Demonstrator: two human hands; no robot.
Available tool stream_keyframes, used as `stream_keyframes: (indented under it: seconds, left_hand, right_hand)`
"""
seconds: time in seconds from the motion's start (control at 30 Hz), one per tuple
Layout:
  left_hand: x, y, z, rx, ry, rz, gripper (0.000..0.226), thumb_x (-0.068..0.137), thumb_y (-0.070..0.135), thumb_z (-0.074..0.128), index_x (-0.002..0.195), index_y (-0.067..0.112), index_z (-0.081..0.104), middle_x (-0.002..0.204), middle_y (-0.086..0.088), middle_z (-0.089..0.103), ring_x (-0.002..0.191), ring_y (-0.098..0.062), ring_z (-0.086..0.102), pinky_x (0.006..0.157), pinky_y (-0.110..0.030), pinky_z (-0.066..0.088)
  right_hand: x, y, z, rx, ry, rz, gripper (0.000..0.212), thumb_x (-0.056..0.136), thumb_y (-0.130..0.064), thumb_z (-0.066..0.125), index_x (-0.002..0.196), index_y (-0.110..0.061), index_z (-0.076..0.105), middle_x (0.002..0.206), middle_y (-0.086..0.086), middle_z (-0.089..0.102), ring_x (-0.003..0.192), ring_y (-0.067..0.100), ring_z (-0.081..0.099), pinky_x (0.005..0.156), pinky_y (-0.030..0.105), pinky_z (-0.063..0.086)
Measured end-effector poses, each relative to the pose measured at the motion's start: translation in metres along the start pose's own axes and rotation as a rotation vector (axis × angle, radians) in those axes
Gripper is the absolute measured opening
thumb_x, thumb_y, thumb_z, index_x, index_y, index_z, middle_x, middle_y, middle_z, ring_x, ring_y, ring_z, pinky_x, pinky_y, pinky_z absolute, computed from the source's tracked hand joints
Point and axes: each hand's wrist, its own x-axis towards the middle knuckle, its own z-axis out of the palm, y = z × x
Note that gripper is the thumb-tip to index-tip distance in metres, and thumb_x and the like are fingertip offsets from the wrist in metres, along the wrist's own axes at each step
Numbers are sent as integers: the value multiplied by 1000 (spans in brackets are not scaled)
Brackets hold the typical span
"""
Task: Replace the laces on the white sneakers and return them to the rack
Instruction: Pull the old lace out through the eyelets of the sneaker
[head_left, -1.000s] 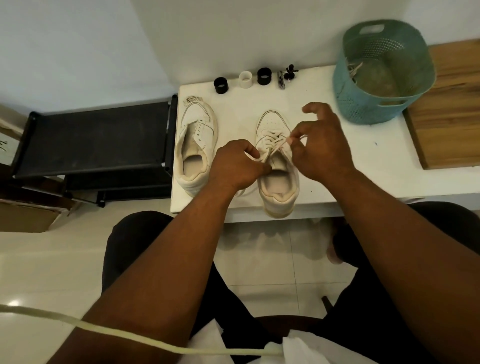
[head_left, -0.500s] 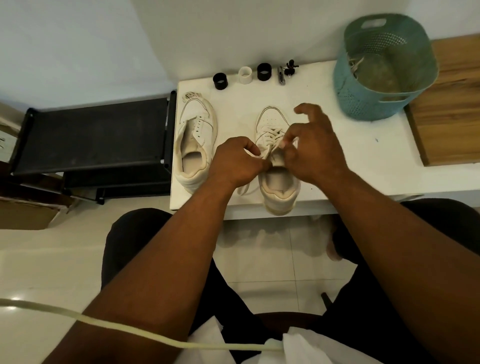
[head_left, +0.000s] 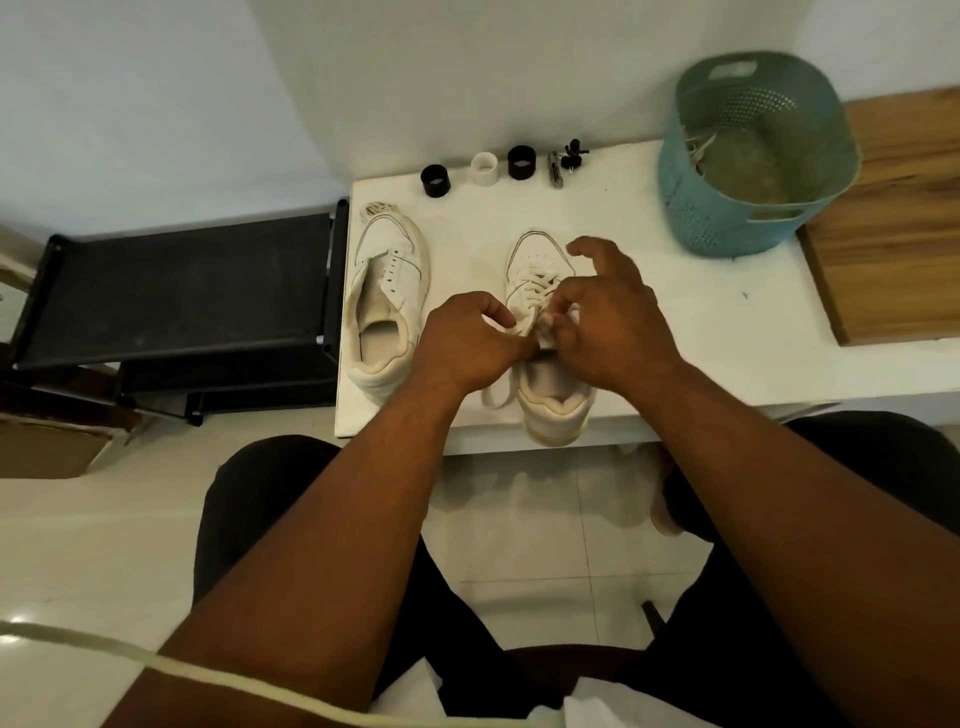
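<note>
Sneaker, right-hand one of the pair (head_left: 545, 338), white, toe pointing away, set near the front edge of the white surface (head_left: 649, 322); partly laced, white lace (head_left: 530, 291) crossed over the forefoot, one loose end trailing off the sneaker's left side onto the surface near the heel; left hand (head_left: 467, 343) with fingers curled, pinching the lace at the tongue; right hand (head_left: 608, 317) with thumb and forefinger pinching the lace or the tongue at the same spot, which of the two cannot be told, its remaining fingers raised and spread over the toe; compared with half a second ago, the two hands have drawn closer together over the upper eyelets, and the right hand's spare fingers have lifted higher; sneaker itself in the same place as before. Second sneaker (head_left: 384, 301), white, unlaced, tongue open, just left of the left hand, near the left edge of the surface; unchanged. Rack (head_left: 182, 291), black, low, directly beside the surface on the left. Basket (head_left: 753, 156), teal, perforated, at the far right of the surface, with pale lace-like strands against its inner wall. Three short rings (head_left: 485, 169), two black and one white, in a row along the far edge, with a small dark clip-like item (head_left: 563, 161) beside them.
</note>
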Motion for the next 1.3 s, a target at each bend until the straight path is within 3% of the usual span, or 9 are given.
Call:
stream_keyframes:
  seconds: [0.2, 0.3, 0.47, 0.6, 0.73, 0.93, 1.07, 1.2, 1.3]
  left_hand:
    - [0, 1, -1, -3, -7, -8, 37, 57, 44, 90, 80, 31, 65, 92, 6, 73, 86, -14, 71, 83, -41, 59]
    - [-1, 2, -1, 16, 1, 6, 37, 55, 48, 87, 80, 31, 65, 90, 7, 72, 85, -13, 70, 83, -40, 59]
    - [-2, 2, -1, 7, -5, 4, 35, 57, 49, 83, 80, 31, 65, 91, 5, 73, 86, -13, 71, 84, -40, 59]
    - [-3, 3, 0, -9, -15, 3, 38, 54, 49, 84, 81, 30, 66, 88, 6, 73, 85, -14, 71, 82, -39, 59]
    - [-1, 1, 1, -9, -17, -2, 36, 56, 43, 88, 82, 30, 66, 89, 5, 73, 86, -14, 71, 82, -41, 60]
    - [-3, 2, 0, 19, 9, 19, 35, 61, 42, 91, 81, 29, 65, 94, 6, 70, 88, -14, 68, 78, -34, 57]
    - [-7, 6, 1, 69, 27, 68, 45, 60, 60, 90, 82, 31, 64, 89, 13, 68, 84, -8, 65, 69, -27, 49]
    - [-12, 10, 3, 153, 118, 165, 40, 67, 66, 81, 82, 34, 64, 83, 13, 68, 85, -9, 65, 75, -30, 53]
    - [-13, 13, 2, 173, 158, 172, 27, 72, 56, 79, 78, 33, 66, 78, 14, 67, 83, -10, 67, 79, -33, 56]
  right_hand:
    - [7, 17, -21, 2, 132, 233, 9, 86, -21, 74, 95, -21, 72, 149, 3, 40, 133, 26, 45, 104, 49, 46]
    - [1, 4, -13, 39, 56, 91, 37, 75, -27, 75, 112, -23, 69, 158, 3, 26, 145, 26, 32, 108, 50, 44]
    - [-4, -9, -1, 14, -94, 39, 16, 82, -32, 78, 95, -23, 77, 165, -2, 22, 151, 22, 22, 116, 45, 35]
    - [1, -3, -8, 39, 1, 25, 7, 84, -25, 78, 85, -19, 75, 159, 0, 32, 146, 21, 29, 112, 35, 36]
    - [9, 12, -23, 44, 209, 208, 13, 87, -15, 72, 78, -22, 66, 151, 6, 42, 135, 23, 46, 98, 19, 29]
    - [14, 26, -17, -84, 151, 288, 12, 87, -26, 72, 86, -14, 76, 136, 11, 56, 119, 27, 60, 93, 26, 41]
    - [14, 31, -10, -129, 101, 311, 24, 85, -32, 69, 99, -14, 77, 128, 11, 59, 114, 30, 62, 92, 33, 48]
    - [9, 14, -15, 65, 145, 100, 34, 88, -30, 71, 120, -19, 72, 145, 6, 49, 130, 24, 51, 106, 33, 41]
    - [1, 1, -2, 55, -3, -56, 36, 85, -26, 69, 121, -22, 73, 143, 4, 52, 127, 24, 53, 105, 35, 45]
